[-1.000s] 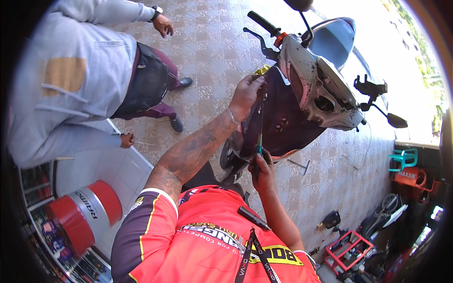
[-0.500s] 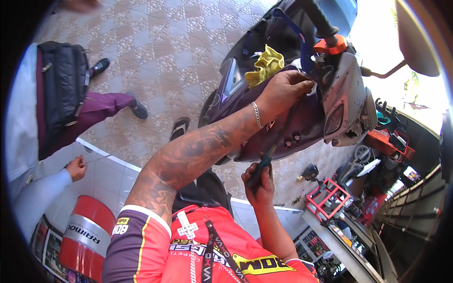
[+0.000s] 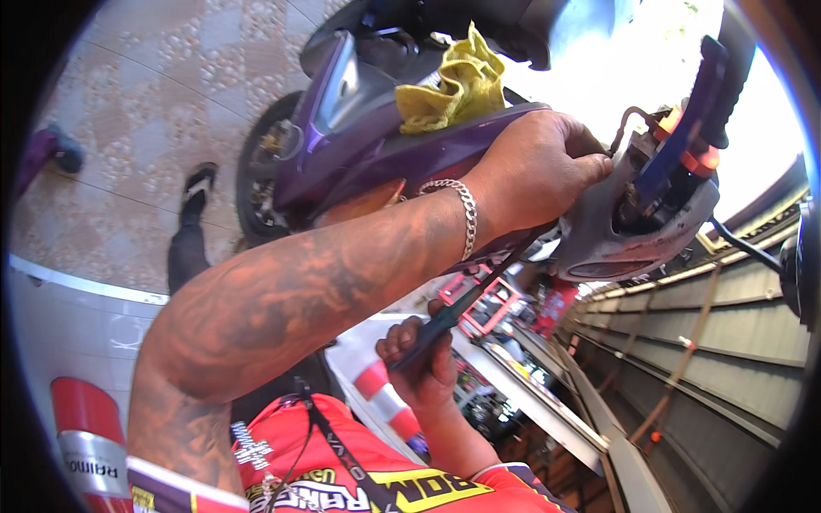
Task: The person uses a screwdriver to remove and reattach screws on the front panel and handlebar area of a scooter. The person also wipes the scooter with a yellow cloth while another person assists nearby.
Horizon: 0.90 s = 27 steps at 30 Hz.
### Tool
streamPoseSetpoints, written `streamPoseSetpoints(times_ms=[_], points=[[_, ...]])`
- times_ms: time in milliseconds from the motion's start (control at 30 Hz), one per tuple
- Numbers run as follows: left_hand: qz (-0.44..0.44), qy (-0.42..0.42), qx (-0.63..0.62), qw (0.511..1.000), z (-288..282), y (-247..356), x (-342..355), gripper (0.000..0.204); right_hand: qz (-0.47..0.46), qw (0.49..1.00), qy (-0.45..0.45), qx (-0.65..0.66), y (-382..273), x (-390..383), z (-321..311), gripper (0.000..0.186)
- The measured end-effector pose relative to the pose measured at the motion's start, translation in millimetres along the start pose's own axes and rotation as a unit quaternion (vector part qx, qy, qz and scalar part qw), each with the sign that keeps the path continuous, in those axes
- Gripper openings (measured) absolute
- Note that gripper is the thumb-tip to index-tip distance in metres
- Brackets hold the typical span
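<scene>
Beside me stands a purple scooter (image 3: pixel 359 162), with a crumpled yellow cloth (image 3: pixel 457 85) draped on its body. My left hand (image 3: pixel 539 175) is closed in a pinch at the panel edge by the handlebar cover (image 3: pixel 611 227); whatever its fingertips hold is hidden. Lower down, my right hand (image 3: pixel 436 380) is wrapped around the dark green handle of a screwdriver (image 3: pixel 453 312). The shaft slants up towards the scooter under my left wrist, and its tip cannot be made out. A blue brake lever (image 3: pixel 684 128) and an orange clamp (image 3: pixel 703 161) sit right of my left hand.
A mirror (image 3: pixel 800 256) sticks out on the far right, before a ribbed metal wall (image 3: pixel 727 338). A red and silver drum (image 3: pixel 90 436) stands lower left. Another person's shoe (image 3: pixel 64 150) shows at the left edge. Beyond my right hand is a red metal frame (image 3: pixel 487 299).
My view has turned and come closer to the handlebar. The other person has slid mostly out at the left. The screwdriver stays in my right hand, its shaft now passing below my left wrist.
</scene>
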State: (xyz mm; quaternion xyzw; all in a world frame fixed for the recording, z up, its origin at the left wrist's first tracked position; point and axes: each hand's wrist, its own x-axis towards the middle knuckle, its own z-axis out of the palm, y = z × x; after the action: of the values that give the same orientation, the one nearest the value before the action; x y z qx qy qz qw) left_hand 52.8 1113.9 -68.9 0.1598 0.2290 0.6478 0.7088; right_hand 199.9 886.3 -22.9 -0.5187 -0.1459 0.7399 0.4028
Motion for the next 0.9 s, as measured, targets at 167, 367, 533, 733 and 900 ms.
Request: streamPoseSetpoints(times_ms=[167, 367, 533, 733, 900], points=[[-0.003, 0.019, -0.039, 0.999, -10.1, -1.5, 1.9, 0.028, 0.014, 0.999, 0.026, -0.028, 2.0, 0.9, 4.1, 0.056], [0.002, -0.016, -0.02, 1.0, -14.4, -4.0, 6.3, 0.029, 0.038, 0.998, 0.058, 0.01, 5.0, -1.4, 23.1, 0.054], [0.007, -0.038, -0.041, 0.998, -7.3, -6.3, 9.4, 0.027, 0.044, 0.996, 0.078, -0.015, 8.6, -4.5, 35.3, 0.051], [0.003, -0.033, -0.052, 0.998, 3.3, -6.3, 15.7, 0.027, 0.045, 0.997, 0.052, 0.038, 1.7, -4.3, 42.5, 0.05], [0.023, -0.027, -0.015, 0.999, 3.9, -5.0, 19.4, 0.027, 0.039, 0.995, 0.032, 0.081, 2.9, -1.9, 49.4, 0.051]])
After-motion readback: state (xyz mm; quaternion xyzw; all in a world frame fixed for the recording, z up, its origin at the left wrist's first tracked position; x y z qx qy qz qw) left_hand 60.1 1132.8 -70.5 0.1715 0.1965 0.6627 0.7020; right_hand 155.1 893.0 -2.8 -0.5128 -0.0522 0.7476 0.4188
